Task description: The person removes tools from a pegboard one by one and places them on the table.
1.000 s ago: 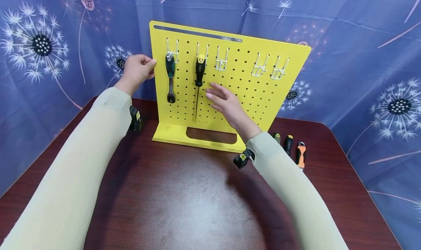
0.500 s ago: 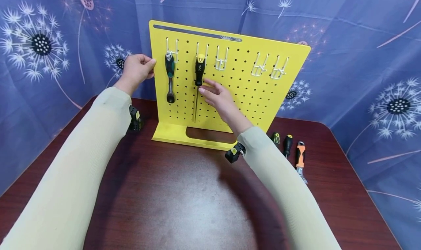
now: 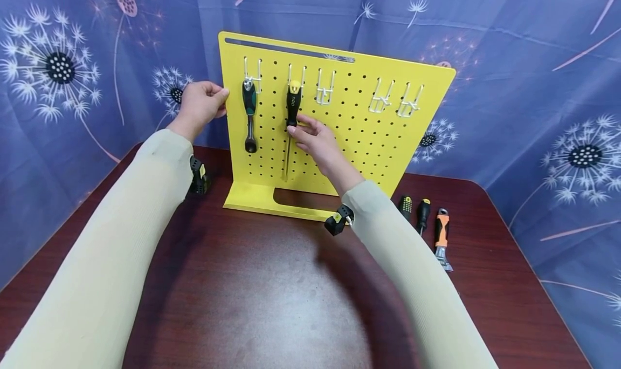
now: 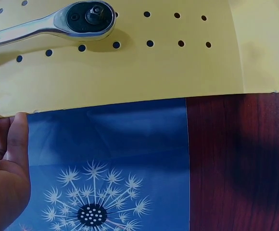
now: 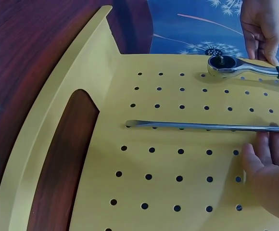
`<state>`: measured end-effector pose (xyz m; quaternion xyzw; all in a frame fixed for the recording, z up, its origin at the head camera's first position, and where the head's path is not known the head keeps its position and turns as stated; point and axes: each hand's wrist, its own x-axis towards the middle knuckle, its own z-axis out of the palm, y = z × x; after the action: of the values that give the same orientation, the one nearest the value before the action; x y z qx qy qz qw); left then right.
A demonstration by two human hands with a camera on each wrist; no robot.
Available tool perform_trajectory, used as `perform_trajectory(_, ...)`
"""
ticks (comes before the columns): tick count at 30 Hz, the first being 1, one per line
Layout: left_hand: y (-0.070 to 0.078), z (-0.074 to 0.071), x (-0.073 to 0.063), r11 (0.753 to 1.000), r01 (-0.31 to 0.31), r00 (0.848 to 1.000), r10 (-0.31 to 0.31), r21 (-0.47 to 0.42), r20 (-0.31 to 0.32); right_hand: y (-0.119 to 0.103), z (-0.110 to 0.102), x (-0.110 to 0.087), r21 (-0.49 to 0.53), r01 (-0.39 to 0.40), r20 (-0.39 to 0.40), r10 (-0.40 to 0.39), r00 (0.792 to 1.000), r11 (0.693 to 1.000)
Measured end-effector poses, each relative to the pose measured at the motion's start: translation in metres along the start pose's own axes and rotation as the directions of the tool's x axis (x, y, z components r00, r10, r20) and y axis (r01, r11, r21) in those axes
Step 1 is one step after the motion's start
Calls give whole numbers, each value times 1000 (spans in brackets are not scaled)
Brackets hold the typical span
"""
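Observation:
My left hand (image 3: 200, 106) pinches the left edge of the yellow pegboard (image 3: 349, 137) between thumb and fingers; the left wrist view shows this hand (image 4: 7, 168) at the board's rim. Hanging by its handle from a white hook is a flathead screwdriver (image 3: 293, 104) with a black handle and yellow end. My right hand (image 3: 320, 145) is at the lower end of that handle, fingertips beside the shaft and thumb apart from the fingers. In the right wrist view the fingers reach the screwdriver shaft (image 5: 202, 126). A green-and-black ratchet wrench (image 3: 249, 113) hangs to the left.
White double hooks (image 3: 324, 91) without tools are on the board's upper right. On the dark red table (image 3: 271, 282), right of the board, lie an orange-handled scraper (image 3: 441, 234), a black-handled tool (image 3: 423, 215) and a yellow-and-black handle (image 3: 406, 206). A blue patterned cloth (image 3: 533, 88) hangs behind.
My right hand has moved left across the board to the lower end of the screwdriver handle. The left hand has stayed at the board's edge.

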<state>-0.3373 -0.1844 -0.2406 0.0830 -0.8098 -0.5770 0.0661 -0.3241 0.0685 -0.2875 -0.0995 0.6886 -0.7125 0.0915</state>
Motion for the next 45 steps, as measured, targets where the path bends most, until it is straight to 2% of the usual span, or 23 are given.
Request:
perform_trajectory(8, -1, -2, 0, 1000, -5, 1000, 5, -13, 4, 3, 6, 1, 28, 15, -66, -14, 998, 999)
perform_trajectory(16, 0, -1, 0, 1000, -3, 1000, 3, -3, 5, 2, 10, -3, 10, 30, -100, -29, 995, 999)
perform_trajectory(23, -1, -1, 0, 1000, -12, 1000, 12, -7, 6, 3, 14, -7, 44, 68, -95, -64, 993, 997)
perform_trajectory(45, -1, -1, 2, 1000, -6, 1000, 6, 10, 6, -1, 14, -23, 63, 54, -67, -49, 997, 997)
